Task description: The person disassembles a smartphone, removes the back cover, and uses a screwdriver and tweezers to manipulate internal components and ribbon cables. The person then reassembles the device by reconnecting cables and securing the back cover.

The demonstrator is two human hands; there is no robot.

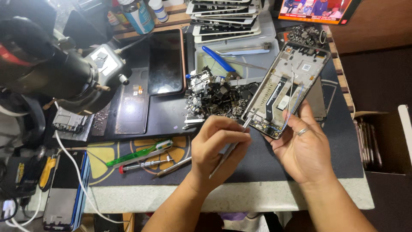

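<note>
I have one opened phone frame (pixel 286 88) in my right hand (pixel 305 148), tilted up above the dark work mat (pixel 257 165), its bare metal back toward me with a black flex strip and two thin wires, one blue and one pale, running down it. My right fingers are curled behind its lower end and my thumb lies along its edge, so the grip is closed on it; one ring shows on a finger. My left hand (pixel 216 148) pinches a single slim metal tool (pixel 229 148), fingers closed tight around the shaft, its tip touching the frame's lower left corner; I cannot tell whether it is tweezers or a pry pick, since my fingers hide most of it. Just beyond lies one heap of small black and silver scrap parts (pixel 214 99), too jumbled to count. One dark phone with a copper-coloured rim (pixel 165 62) lies flat beside it. Near the mat's front edge I count three tools: a green translucent brush (pixel 139 154), a red-capped screwdriver (pixel 143 164) and a thin probe (pixel 174 167). A stack of white-edged screens (pixel 225 19) is cut off at the top, as is a blue can (pixel 139 17). A black microscope head (pixel 51 64) blocks the left corner.
</note>
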